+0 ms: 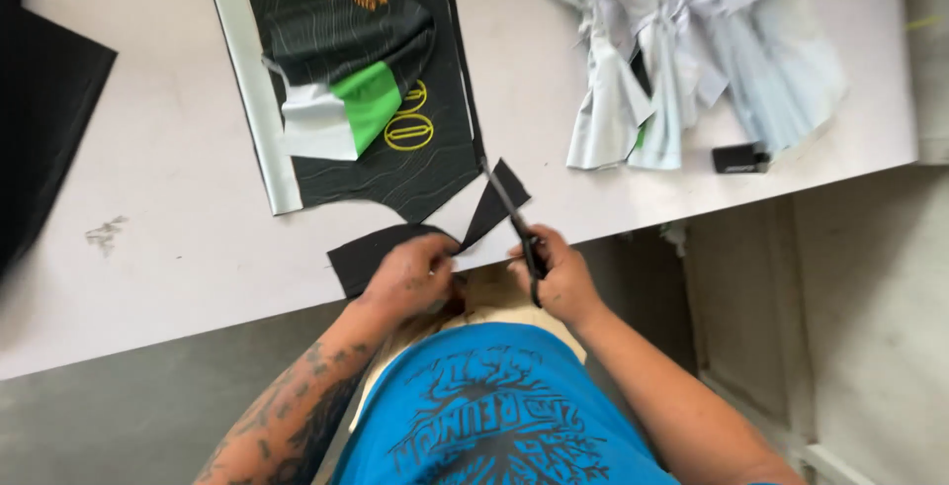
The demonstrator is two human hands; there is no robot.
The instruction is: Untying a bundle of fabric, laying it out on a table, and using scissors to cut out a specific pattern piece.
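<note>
My right hand (559, 272) grips black scissors (514, 218), blades pointing up and away over the desk (178, 149) edge. My left hand (410, 272) pinches a black fabric strip (395, 248) lying at the near edge, its far end rising beside the blades. Just beyond lies a black patterned panel (346, 80) with a green and white piece on top. Pale grey fabric (692, 40) is heaped to the right.
</note>
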